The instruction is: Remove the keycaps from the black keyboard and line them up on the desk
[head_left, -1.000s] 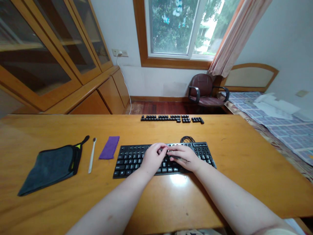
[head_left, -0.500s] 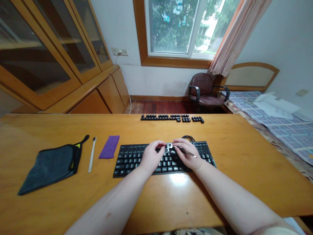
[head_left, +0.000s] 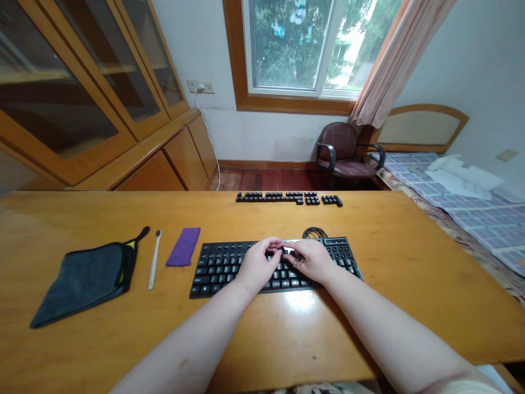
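A black keyboard [head_left: 217, 269] lies on the desk in front of me, with keys absent along its top row. My left hand [head_left: 260, 265] bends over its upper middle, thumb and fingers drawn close together; whatever they hold is too small to make out. Facing it, my right hand [head_left: 310, 260] has its fingertips closed near the same spot, and I cannot tell what is in them. Between the fingertips shows a small silvery-white piece [head_left: 290, 244], largely hidden by the hands.
Rows of loose black keycaps [head_left: 273, 197] lie along the desk's far edge. A coiled cable [head_left: 315, 233] sits behind the keyboard. To the left are a purple cloth [head_left: 183, 247], a white toothbrush [head_left: 154, 262] and a dark grey cloth [head_left: 88, 279].
My fingertips have come closer together. The slim dark tool that stuck out of my right hand no longer shows, and the silvery piece is more covered.
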Motion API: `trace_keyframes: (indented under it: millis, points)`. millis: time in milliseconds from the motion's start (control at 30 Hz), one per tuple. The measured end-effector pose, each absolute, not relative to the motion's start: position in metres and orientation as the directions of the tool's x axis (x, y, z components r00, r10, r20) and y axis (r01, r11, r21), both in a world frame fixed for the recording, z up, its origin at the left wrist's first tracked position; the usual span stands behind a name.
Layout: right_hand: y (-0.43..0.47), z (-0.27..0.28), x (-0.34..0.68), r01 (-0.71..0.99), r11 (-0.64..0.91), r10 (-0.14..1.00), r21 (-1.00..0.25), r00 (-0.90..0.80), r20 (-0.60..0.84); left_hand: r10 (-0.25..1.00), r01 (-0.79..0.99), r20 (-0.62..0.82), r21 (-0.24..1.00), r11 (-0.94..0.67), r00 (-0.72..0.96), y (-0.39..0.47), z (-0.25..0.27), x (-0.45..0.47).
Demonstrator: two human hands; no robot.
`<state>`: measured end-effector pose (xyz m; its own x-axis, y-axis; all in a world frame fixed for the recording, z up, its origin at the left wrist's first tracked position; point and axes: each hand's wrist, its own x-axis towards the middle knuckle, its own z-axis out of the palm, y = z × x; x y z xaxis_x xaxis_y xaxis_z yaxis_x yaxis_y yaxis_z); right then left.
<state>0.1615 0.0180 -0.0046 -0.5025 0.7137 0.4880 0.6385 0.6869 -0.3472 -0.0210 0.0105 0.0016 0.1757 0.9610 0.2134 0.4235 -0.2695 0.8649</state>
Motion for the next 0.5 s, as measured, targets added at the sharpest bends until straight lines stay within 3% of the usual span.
trace_keyframes:
  millis: [233, 500]
  points:
    - [0.0189, -0.0063, 0.1620, 0.639, 0.704, 0.694, -0.310, -0.524, 0.493, 0.954, 0.394, 0.207, 0.875, -0.280, 0.218, 0.0105, -0.0032, -0.0220]
    - [0.0177, -0.0031, 0.1630, 0.667, 0.614, 0.777, -0.422, -0.416, 0.472, 0.940, 0.458, 0.233, 0.827, -0.327, 0.250, 0.0084, -0.0001, -0.0219]
